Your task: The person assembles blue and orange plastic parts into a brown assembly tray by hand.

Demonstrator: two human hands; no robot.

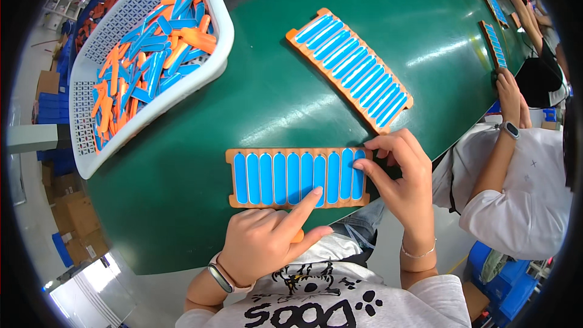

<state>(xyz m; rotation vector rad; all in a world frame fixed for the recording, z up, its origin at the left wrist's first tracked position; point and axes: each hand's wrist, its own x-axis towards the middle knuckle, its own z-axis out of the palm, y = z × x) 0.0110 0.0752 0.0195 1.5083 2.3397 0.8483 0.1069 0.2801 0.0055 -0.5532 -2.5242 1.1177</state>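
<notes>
White openwork plastic makes up the basket point(223, 36) at far left, heaped with loose orange and blue pieces point(197, 39) and set on the green table point(182, 218).

Next, the left hand point(261, 240) lies at the near edge of the brown tray point(234, 201). Its forefinger is extended, the tip resting on one blue strip point(320, 176) right of the tray's middle. Its other fingers are curled, seemingly closed on an orange piece point(297, 236), of which only an end shows.

The tray lies directly ahead of the left hand, its long axis running left to right; the strips in it stand crosswise, pointing away from the person. The left hand is nearer the tray's middle; the right hand point(398, 176) is nearer its right end. Thumb and forefinger of the right hand are bent toward each other at the far right corner, the thumb over the last strip; whether they grip strip or tray cannot be told.

Beyond, a second tray point(293, 35) lies slanted, apart from both hands, also filled with blue strips. At far right a co-worker's hand point(510, 94) is beside another tray point(489, 44).

Markings: large dark lettering and paw shapes on the person's pale shirt point(388, 273); no legible label found on trays or strips.
</notes>
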